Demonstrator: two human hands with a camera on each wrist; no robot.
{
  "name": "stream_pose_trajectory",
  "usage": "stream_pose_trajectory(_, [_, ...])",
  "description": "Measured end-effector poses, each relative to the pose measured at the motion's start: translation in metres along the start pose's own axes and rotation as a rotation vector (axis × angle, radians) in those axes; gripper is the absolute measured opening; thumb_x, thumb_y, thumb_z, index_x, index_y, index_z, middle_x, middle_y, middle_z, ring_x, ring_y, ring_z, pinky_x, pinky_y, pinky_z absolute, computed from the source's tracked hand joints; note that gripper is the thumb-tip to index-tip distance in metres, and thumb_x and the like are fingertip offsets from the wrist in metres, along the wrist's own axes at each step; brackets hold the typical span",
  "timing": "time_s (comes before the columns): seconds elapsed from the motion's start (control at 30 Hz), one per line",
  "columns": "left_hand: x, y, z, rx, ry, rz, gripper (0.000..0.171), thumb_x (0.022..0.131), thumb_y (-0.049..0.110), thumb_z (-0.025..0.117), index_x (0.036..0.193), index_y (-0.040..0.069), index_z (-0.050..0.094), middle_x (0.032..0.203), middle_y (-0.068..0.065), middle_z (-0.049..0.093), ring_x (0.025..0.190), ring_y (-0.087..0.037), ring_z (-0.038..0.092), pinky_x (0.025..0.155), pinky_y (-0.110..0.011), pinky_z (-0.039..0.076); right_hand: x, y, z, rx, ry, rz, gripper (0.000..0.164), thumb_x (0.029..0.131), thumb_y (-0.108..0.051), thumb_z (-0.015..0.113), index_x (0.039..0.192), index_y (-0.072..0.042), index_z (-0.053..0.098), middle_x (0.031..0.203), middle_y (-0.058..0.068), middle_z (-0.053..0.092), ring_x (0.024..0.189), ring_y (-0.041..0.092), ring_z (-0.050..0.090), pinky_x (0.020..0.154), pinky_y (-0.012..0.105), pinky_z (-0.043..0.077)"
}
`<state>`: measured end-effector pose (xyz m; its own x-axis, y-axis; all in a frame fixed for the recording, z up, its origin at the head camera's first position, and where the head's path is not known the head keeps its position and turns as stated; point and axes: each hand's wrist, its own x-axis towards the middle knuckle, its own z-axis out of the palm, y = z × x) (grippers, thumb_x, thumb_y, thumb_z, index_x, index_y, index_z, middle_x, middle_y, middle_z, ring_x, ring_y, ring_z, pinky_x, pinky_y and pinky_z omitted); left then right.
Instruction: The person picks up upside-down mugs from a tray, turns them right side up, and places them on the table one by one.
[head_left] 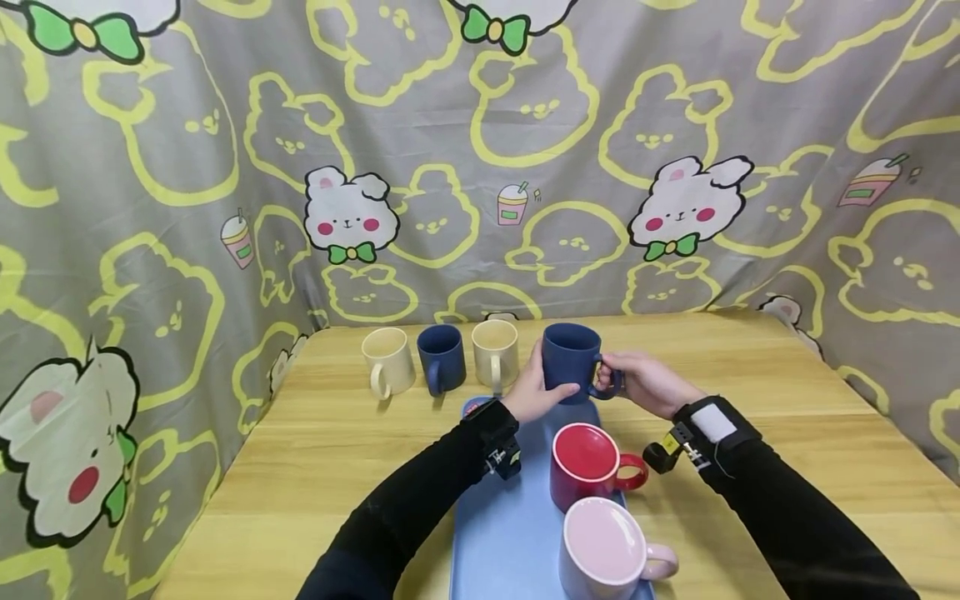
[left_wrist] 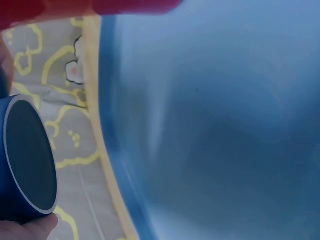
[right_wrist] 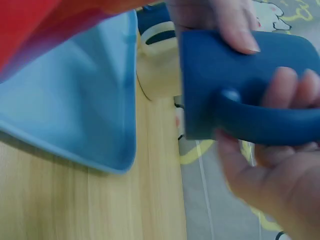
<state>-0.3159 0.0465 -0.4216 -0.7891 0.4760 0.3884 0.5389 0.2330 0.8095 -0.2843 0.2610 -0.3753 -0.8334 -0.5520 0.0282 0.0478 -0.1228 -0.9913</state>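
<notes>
Both of my hands hold a dark blue mug [head_left: 567, 360] above the far end of a light blue tray [head_left: 498, 533]. My left hand [head_left: 534, 390] grips the mug's body from the left, its thumb across the front. On the other side my right hand [head_left: 652, 382] grips the handle; in the right wrist view, fingers of the right hand [right_wrist: 285, 172] curl through the handle [right_wrist: 265, 122]. The left wrist view shows the mug's dark underside [left_wrist: 31, 155] off the tray. Nearer on the tray stand a red mug [head_left: 581, 479] and a pink mug [head_left: 603, 554], handles to the right.
Left of the held mug, a cream mug [head_left: 390, 361], a smaller-looking dark blue mug [head_left: 441, 358] and another cream mug [head_left: 495, 350] stand in a row on the wooden table [head_left: 315, 467]. A patterned grey curtain [head_left: 435, 125] hangs behind and around the table.
</notes>
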Motion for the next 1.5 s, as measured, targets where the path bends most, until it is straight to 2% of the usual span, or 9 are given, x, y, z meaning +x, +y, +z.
stream_pose_trajectory(0.17, [0.001, -0.006, -0.006, 0.036, -0.031, 0.052, 0.084, 0.086, 0.006, 0.071, 0.146, -0.007, 0.014, 0.145, -0.025, 0.035, 0.133, -0.033, 0.037, 0.113, -0.038, 0.027, 0.002, -0.008, -0.007, -0.081, -0.032, 0.143, 0.028, 0.105, -0.014, 0.037, 0.092, -0.008, 0.060, 0.085, -0.001, 0.059, 0.083, 0.011, 0.058, 0.090, 0.034, 0.048])
stream_pose_trajectory(0.3, [0.002, -0.008, -0.008, 0.053, -0.039, 0.017, 0.084, 0.088, 0.007, 0.069, 0.148, -0.006, 0.012, 0.148, -0.025, 0.030, 0.136, -0.033, 0.032, 0.114, -0.039, 0.025, 0.007, -0.009, -0.009, -0.106, -0.022, 0.180, 0.026, 0.105, -0.011, 0.037, 0.095, -0.005, 0.061, 0.086, 0.001, 0.062, 0.086, 0.013, 0.061, 0.091, 0.037, 0.049])
stream_pose_trajectory(0.57, [0.006, -0.007, -0.006, 0.193, 0.007, -0.093, 0.074, 0.095, 0.003, 0.056, 0.148, -0.014, 0.007, 0.153, -0.031, 0.020, 0.141, -0.036, 0.024, 0.116, -0.040, 0.021, 0.024, -0.009, 0.006, -0.197, 0.164, 0.212, 0.026, 0.103, -0.014, 0.048, 0.098, 0.002, 0.067, 0.086, 0.003, 0.068, 0.088, 0.016, 0.065, 0.095, 0.051, 0.048])
stream_pose_trajectory(0.87, [-0.003, -0.002, -0.010, 0.191, -0.132, -0.163, 0.066, 0.099, 0.007, 0.052, 0.151, -0.008, 0.014, 0.156, -0.026, 0.014, 0.145, -0.032, 0.015, 0.117, -0.038, 0.017, 0.040, -0.002, 0.003, -0.139, 0.241, 0.233, 0.027, 0.100, -0.011, 0.052, 0.086, -0.005, 0.074, 0.080, 0.002, 0.070, 0.081, 0.013, 0.067, 0.089, 0.047, 0.052])
stream_pose_trajectory(1.0, [-0.031, 0.014, -0.028, 0.268, -0.231, -0.125, 0.061, 0.100, 0.013, 0.053, 0.151, -0.004, 0.024, 0.156, -0.025, 0.018, 0.144, -0.033, 0.020, 0.114, -0.039, 0.024, 0.044, 0.005, -0.006, -0.147, 0.237, 0.233, 0.029, 0.100, -0.011, 0.051, 0.082, -0.008, 0.073, 0.080, 0.001, 0.070, 0.081, 0.012, 0.066, 0.084, 0.043, 0.054])
stream_pose_trajectory(1.13, [-0.077, 0.020, -0.056, 0.449, -0.302, -0.041, 0.057, 0.101, 0.019, 0.053, 0.149, -0.002, 0.032, 0.155, -0.024, 0.022, 0.143, -0.036, 0.020, 0.115, -0.047, 0.021, 0.045, 0.014, -0.014, -0.161, 0.232, 0.235, 0.028, 0.101, -0.011, 0.051, 0.083, -0.008, 0.073, 0.083, 0.001, 0.071, 0.082, 0.011, 0.066, 0.082, 0.042, 0.054])
stream_pose_trajectory(1.2, [-0.104, 0.017, -0.070, 0.546, -0.278, -0.015, 0.056, 0.100, 0.021, 0.054, 0.147, -0.003, 0.035, 0.155, -0.025, 0.023, 0.142, -0.039, 0.020, 0.114, -0.052, 0.020, 0.046, 0.019, -0.016, -0.160, 0.230, 0.232, 0.027, 0.100, -0.011, 0.052, 0.085, -0.006, 0.074, 0.084, 0.002, 0.071, 0.082, 0.011, 0.066, 0.083, 0.042, 0.054])
stream_pose_trajectory(1.3, [-0.144, 0.010, -0.089, 0.680, -0.205, -0.050, 0.057, 0.099, 0.023, 0.055, 0.145, -0.005, 0.037, 0.154, -0.025, 0.022, 0.141, -0.041, 0.020, 0.112, -0.059, 0.019, 0.047, 0.027, -0.016, -0.146, 0.220, 0.220, 0.026, 0.100, -0.010, 0.052, 0.089, -0.002, 0.074, 0.086, 0.002, 0.071, 0.083, 0.011, 0.067, 0.084, 0.042, 0.054])
stream_pose_trajectory(1.5, [-0.198, 0.007, -0.110, 0.848, -0.071, -0.215, 0.056, 0.097, 0.027, 0.058, 0.141, -0.006, 0.044, 0.151, -0.029, 0.026, 0.139, -0.047, 0.023, 0.107, -0.066, 0.022, 0.049, 0.038, -0.013, -0.135, 0.219, 0.190, 0.024, 0.100, -0.010, 0.054, 0.095, 0.003, 0.073, 0.088, 0.004, 0.071, 0.085, 0.012, 0.067, 0.082, 0.039, 0.055])
